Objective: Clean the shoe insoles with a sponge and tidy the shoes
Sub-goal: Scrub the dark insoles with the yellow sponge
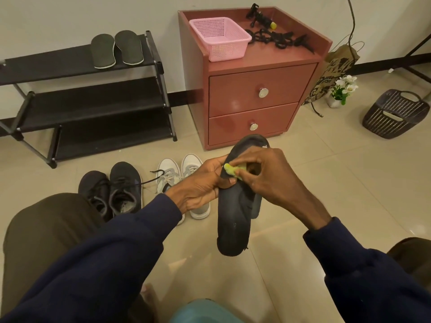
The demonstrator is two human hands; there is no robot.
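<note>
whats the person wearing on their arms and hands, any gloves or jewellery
Dark navy fabric long sleeves cover both arms to the wrist: left sleeve and right sleeve, plain, with no markings visible. The left hand and right hand are bare: no gloves, and no ring or watch shows.

A home room: shoe rack [93, 94], bedside drawers [251, 89], tiled floor [326, 183].

The sponge [229, 169] was largely covered by the fingers [250, 180] of the right hand [270, 173]; just below those fingers, a second insole [256, 206] was mostly hidden behind the front insole [233, 220].
</note>
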